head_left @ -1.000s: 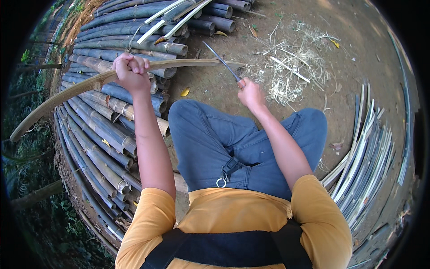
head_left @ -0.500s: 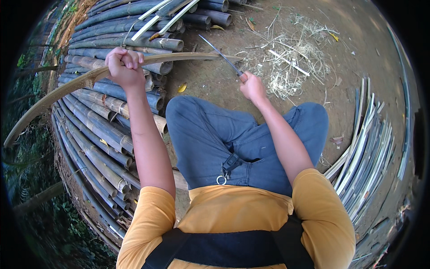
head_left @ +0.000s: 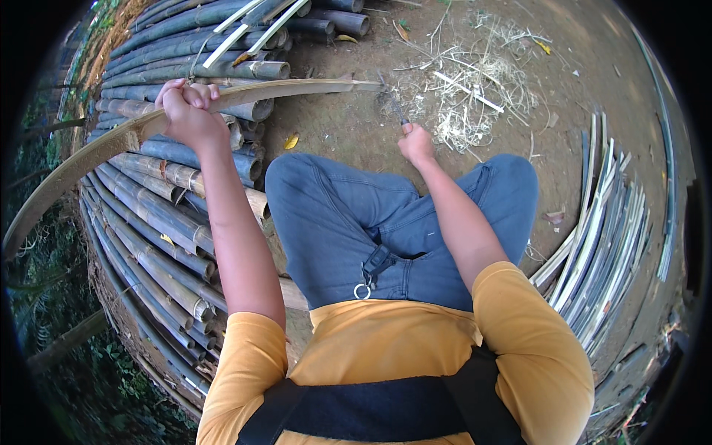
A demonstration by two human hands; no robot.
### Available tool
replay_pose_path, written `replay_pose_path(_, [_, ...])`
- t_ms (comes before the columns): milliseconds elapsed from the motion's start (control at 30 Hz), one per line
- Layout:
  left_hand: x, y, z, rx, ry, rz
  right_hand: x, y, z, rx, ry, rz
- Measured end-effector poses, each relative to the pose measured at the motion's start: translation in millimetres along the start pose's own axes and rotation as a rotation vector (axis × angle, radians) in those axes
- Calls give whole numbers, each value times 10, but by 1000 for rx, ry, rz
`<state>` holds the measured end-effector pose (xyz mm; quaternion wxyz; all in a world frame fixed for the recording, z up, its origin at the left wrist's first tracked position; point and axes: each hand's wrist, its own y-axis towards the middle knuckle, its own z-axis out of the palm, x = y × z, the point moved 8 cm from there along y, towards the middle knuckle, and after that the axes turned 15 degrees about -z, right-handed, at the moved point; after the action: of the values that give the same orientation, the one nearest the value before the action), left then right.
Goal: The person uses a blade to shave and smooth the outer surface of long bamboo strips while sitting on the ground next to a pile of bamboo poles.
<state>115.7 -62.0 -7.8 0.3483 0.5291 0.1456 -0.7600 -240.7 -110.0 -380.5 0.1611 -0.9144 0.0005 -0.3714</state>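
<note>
My left hand is closed around a long split bamboo strip. The pale strip curves from the far left edge across the bamboo pile, its tip ending over the dirt in front of my knees. In my right hand is a knife, gripped by its handle, its thin dark blade pointing away from me. The blade is slightly blurred and lies close by the strip's right tip; whether the two touch I cannot tell.
Stacked bamboo poles fill the left side, with pale split strips on top. Beyond my right hand lies a heap of shavings. A bundle of thin slats rests at the right. Greenery borders the lower left.
The knife blade has swung from slanting across the strip to a steeper angle at its tip. My left hand still grips the strip; the whole view has shifted slightly.
</note>
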Motion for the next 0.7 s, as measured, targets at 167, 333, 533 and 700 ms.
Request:
replay_pose_path(167, [-70,-135,-75,-136,37,98,365,-145,22,45,85,-14])
replay_pose_path(333, [-60,-118,-49,-223,36,100,315,-67,175,41,77,-103])
replay_pose_path(533, [-61,-75,-139,-245,30,109,358,-55,122,38,148,-31])
replay_pose_path(700, [-53,-74,-162,-285,39,100,260,-3,283,42,152,-98])
